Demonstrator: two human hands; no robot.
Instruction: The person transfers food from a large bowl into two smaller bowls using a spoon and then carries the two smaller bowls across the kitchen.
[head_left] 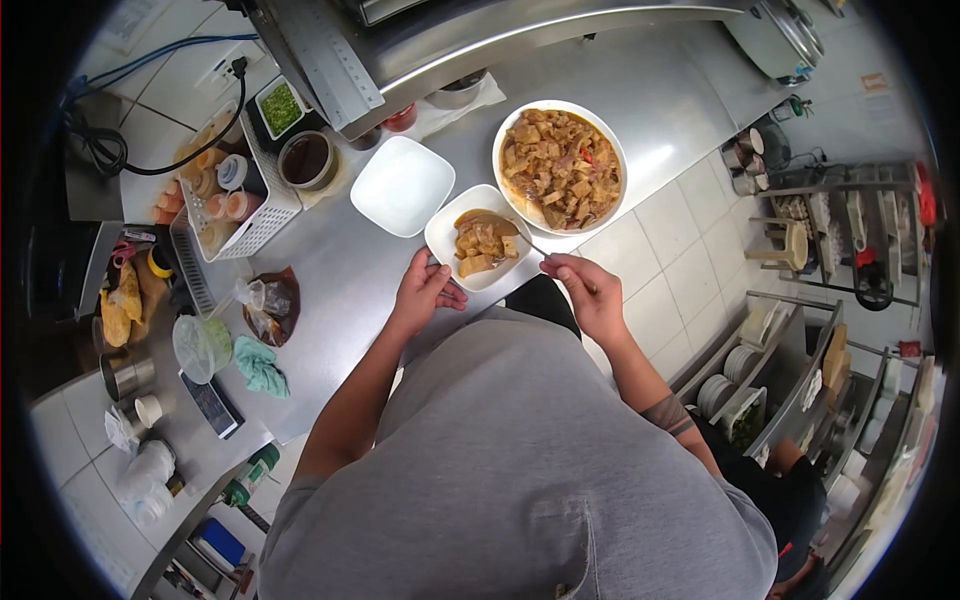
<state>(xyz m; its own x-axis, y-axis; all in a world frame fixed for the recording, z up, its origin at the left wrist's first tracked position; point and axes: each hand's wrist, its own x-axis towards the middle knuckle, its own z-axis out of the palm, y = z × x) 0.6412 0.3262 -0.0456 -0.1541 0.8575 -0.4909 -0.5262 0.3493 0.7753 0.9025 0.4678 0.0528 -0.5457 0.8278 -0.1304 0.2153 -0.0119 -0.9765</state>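
Note:
A small square white bowl (436, 238) at the steel counter's near edge holds chunks of stewed meat in brown sauce (484, 243). My left hand (428, 290) has its curled fingers at the bowl's near left rim, gripping it. My right hand (590, 292) pinches the handle of a metal spoon (530, 243), whose head dips among the meat chunks. Behind the small bowl, to the right, stands a large round white bowl (497, 165) full of the same stew. An unfilled square white bowl (403, 186) sits just to the left.
A white basket (262, 222) of sauce bottles, a cup of dark liquid (309, 161) and chopped greens (281, 107) stand at the left. Nearer lie a bagged brown sauce (272, 308), a green cloth (260, 366) and a phone (211, 404). Another person (770, 490) is at the lower right, by shelves.

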